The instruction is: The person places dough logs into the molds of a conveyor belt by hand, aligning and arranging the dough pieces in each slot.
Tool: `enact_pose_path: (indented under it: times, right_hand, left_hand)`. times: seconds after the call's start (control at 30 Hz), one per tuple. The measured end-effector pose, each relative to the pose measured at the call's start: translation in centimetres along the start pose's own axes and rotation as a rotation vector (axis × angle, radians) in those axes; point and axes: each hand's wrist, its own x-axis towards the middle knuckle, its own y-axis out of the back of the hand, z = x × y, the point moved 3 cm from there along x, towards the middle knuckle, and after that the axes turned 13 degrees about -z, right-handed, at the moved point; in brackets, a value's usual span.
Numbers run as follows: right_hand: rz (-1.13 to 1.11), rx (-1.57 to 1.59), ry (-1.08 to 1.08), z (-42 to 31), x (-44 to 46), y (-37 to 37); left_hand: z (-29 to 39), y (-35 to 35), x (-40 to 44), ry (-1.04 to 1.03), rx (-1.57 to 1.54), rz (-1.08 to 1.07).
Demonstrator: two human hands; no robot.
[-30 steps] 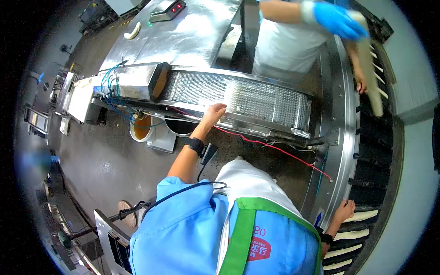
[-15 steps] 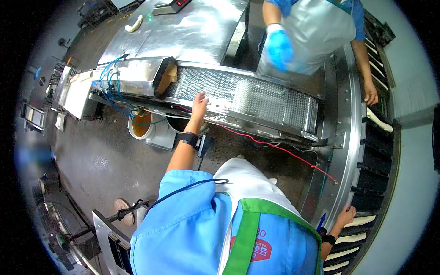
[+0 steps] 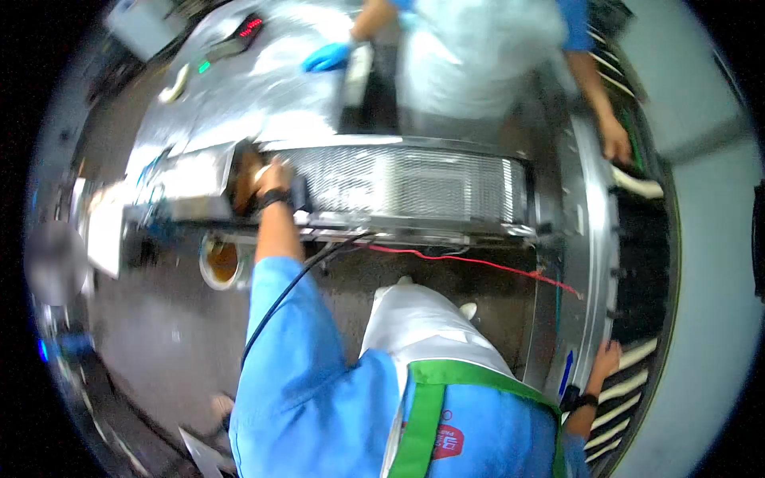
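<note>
My left hand [image 3: 273, 177] reaches over the metal mesh conveyor belt [image 3: 398, 187] to the brown flap [image 3: 244, 179] at the mouth of the steel machine housing [image 3: 191, 179]. Its fingers are blurred, and a small pale patch shows beside them; whether they hold it I cannot tell. Low on the right, my right hand [image 3: 607, 360] is closed at the near edge of a dark grooved tray [image 3: 641, 307]. Long pale dough strips [image 3: 623, 390] lie in grooves beside that hand. Farther up the tray line sits one more dough strip [image 3: 637, 185].
Across the belt stands a co-worker in a white apron [image 3: 478, 72]; their blue-gloved hand [image 3: 327, 57] is over the steel table [image 3: 263, 103], their bare hand [image 3: 615, 143] by the trays. A pale dough piece [image 3: 175, 84] lies on the table. A bucket [image 3: 223, 263] stands below; a red cord [image 3: 478, 264] hangs along the frame.
My left hand has moved left, from the belt's near edge to the flap at the housing. The co-worker's gloved hand has swung left over the table. My right hand stays by the trays.
</note>
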Motion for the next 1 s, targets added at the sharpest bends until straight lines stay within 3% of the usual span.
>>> enact_pose_path:
  times: [0.03,0.07,0.1,0.13,0.2,0.27,0.3,0.37,0.4,0.43,0.53,0.63,0.93,1.0]
  right_hand:
    - [-0.017,-0.016,-0.002,0.1,-0.2,-0.3]
    - [-0.124,0.074,-0.049,-1.4,-0.4,2.2]
    - [-0.013,0.056,-0.004,-0.7,-0.7,0.8]
    - [0.032,0.1,0.019,-0.6,-0.9,0.7]
    - [-0.276,0.173,-0.073,-1.5,-0.4,2.6]
    - [-0.15,0.127,-0.132,-1.3,-0.8,1.7]
    - [-0.097,0.188,-0.119,-1.1,-0.9,1.4]
    - [-0.053,0.241,-0.13,-0.8,-1.0,2.2]
    - [-0.052,0.227,-0.119,-0.8,-0.8,2.4]
    - [-0.054,0.209,-0.106,-0.9,-0.6,2.7]
    - [-0.068,0.236,-0.075,-0.9,-0.3,4.6]
    - [-0.05,0.292,-0.047,-0.8,-0.6,5.0]
    - [-0.047,0.309,0.004,1.1,-0.5,5.5]
    - [-0.066,0.327,0.037,1.2,-0.4,5.7]
  left_hand:
    - [0.8,0.5,0.0,-0.18,0.366,0.003]
    - [0.9,0.2,0.4,-0.299,0.51,0.029]
    - [1.1,-0.2,1.2,-0.4,0.491,0.022]
    - [0.8,-0.2,2.3,-0.495,0.314,-0.019]
    - [-1.0,0.1,3.8,-0.619,-0.331,-0.268]
    - [-3.0,2.3,5.3,-0.668,-0.612,-0.46]
    - [-2.2,2.1,-4.9,-0.795,-0.582,-0.397]
    - [-2.5,3.5,-15.3,-1.046,-0.6,-0.284]
    - [-2.5,3.5,-21.7,-1.214,-0.328,-0.093]
    - [-1.7,3.6,-26.9,-1.232,-0.313,-0.114]
    - [0.7,3.1,-37.6,-1.06,-0.16,0.144]
    - [3.8,-0.3,-43.4,-1.236,-0.119,0.08]
    - [16.2,-21.2,-62.6,-1.963,0.192,-0.42]
    - [16.9,-27.8,-66.9,-1.595,-0.293,-1.129]
